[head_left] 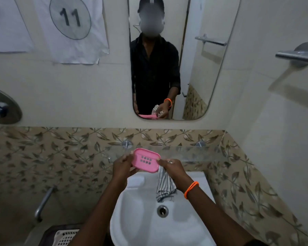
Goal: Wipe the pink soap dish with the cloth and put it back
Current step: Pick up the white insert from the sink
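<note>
Above white sink (pixel 132 219), both hands holding pink soap dish (pixel 145 160), striped cloth (pixel 164 185)

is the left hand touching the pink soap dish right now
Touching. The head view shows the left hand gripping the left end of the pink soap dish, with fingers wrapped over its edge.

Plastic dish (pixel 145 160) (smooth); glossy sink (pixel 137 219)
</note>
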